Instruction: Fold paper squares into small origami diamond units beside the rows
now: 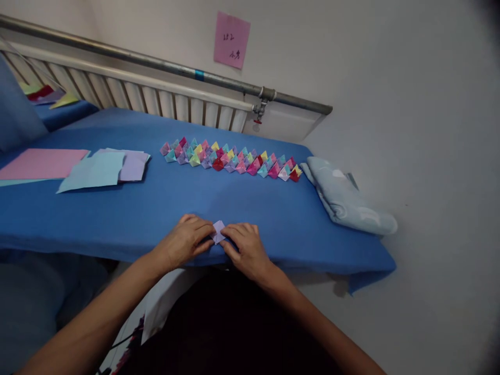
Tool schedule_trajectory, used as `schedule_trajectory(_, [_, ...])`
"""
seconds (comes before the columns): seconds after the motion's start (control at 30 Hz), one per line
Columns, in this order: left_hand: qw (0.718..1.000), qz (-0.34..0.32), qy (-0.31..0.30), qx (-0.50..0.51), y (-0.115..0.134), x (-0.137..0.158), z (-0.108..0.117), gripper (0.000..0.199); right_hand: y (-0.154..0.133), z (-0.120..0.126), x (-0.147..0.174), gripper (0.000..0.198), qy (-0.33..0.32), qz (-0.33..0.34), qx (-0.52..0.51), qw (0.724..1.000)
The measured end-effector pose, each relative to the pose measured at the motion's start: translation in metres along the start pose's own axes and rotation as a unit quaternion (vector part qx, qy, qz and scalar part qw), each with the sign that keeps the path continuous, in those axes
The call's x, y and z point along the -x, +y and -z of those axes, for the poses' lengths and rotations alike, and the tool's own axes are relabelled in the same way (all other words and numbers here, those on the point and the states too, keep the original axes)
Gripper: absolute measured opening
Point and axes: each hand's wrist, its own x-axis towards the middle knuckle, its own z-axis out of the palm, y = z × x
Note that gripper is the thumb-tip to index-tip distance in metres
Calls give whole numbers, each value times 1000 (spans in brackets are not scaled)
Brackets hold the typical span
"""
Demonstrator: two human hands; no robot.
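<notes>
A small square of folded lavender paper (219, 232) lies near the front edge of the blue-covered table (164, 208), turned so its corners point up, down and sideways. My left hand (186, 238) grips its left side, thumb below and fingers above. On the opposite side my right hand (246, 247) pinches the right corner, its thumb close to the lower edge. Crease lines show on the paper's face. The fingertips cover both side corners. Beyond my hands stand rows of small folded paper pieces (230, 159) in pink, teal, yellow, purple and red.
Left on the table lie pink paper sheets (42, 163), light blue sheets (94, 171) and a lavender stack (134, 165). A rolled pale blue blanket (344, 195) rests at the right end. Behind run a radiator (172, 105) and a metal pipe (156, 61); a pink note (232, 40) hangs above.
</notes>
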Motion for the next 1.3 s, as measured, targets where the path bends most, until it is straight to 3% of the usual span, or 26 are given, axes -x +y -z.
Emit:
schedule_trajectory(0.43, [997, -15, 77, -14, -7, 4, -15, 20, 2, -3, -2, 13, -3, -4, 7, 1000])
schedule_trajectory(0.6, [994, 8, 107, -22, -8, 3, -18, 22, 2, -5, -2, 14, 8, -19, 4, 1000])
schedule_trajectory(0.97, [990, 127, 52, -15, -3, -5, -18, 19, 5, -11, -9, 13, 70, -100, -69, 990])
schedule_trajectory(1.3, [982, 185, 34, -30, 0, -14, -19, 17, 4, -15, -13, 12, 74, -119, -41, 989])
